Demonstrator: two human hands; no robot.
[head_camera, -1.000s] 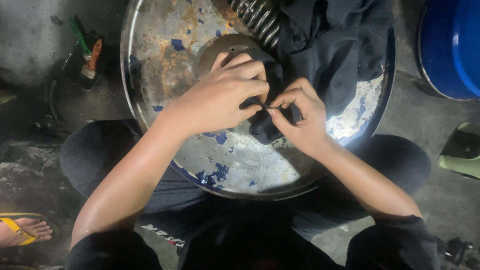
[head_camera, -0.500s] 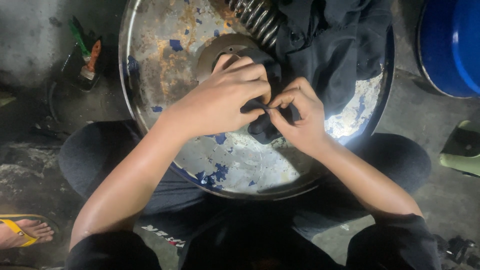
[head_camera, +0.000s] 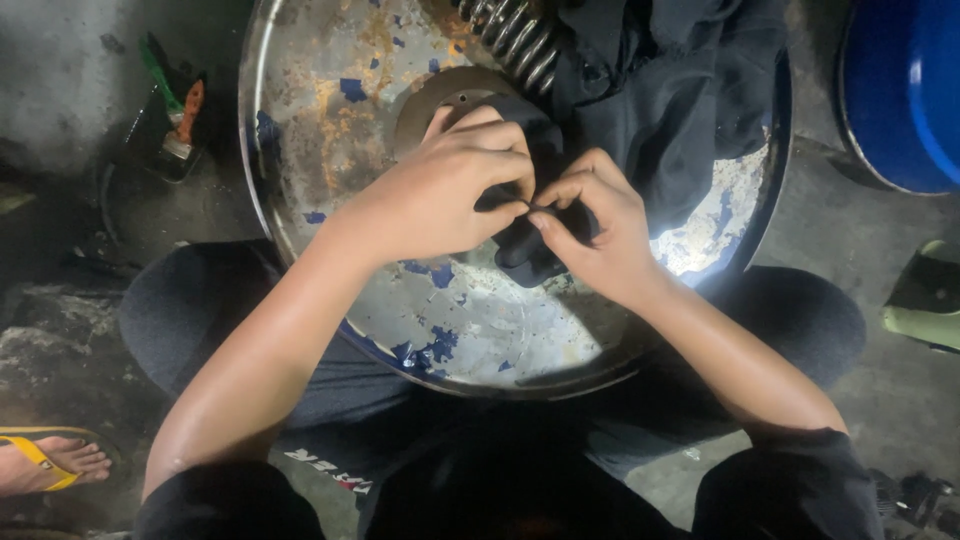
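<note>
At the far left edge a foot in a yellow sandal (head_camera: 40, 462) rested on the dirty concrete floor (head_camera: 60, 110). Higher up, a small dark box (head_camera: 168, 125) sat on the floor with a green-handled and an orange-handled tool sticking out of it.

A big round metal pan (head_camera: 330, 110), rusted and flecked with old blue paint, lay in front of the seated person, its near rim over the knees. A round brownish disc (head_camera: 425, 100) lay inside it, partly under the hands.

The left hand (head_camera: 440, 190) was curled over a small black part (head_camera: 525, 255) at the middle of the pan, thumb and forefinger pinched tight on its upper edge. The right hand (head_camera: 600, 235) met it from the other side, its thumb and forefinger pinched at the same spot, fingertips of both hands touching. The part was mostly hidden by the fingers; it may have been rubber or cloth, I could not tell which.

Just above the hands lay a coiled metal spring (head_camera: 515, 40), and beside it a heap of black cloth (head_camera: 670, 90) spread over the pan's right half. Right of the pan stood a blue tub (head_camera: 915, 90), and lower down a pale green object (head_camera: 925, 295) lay on the floor.
</note>
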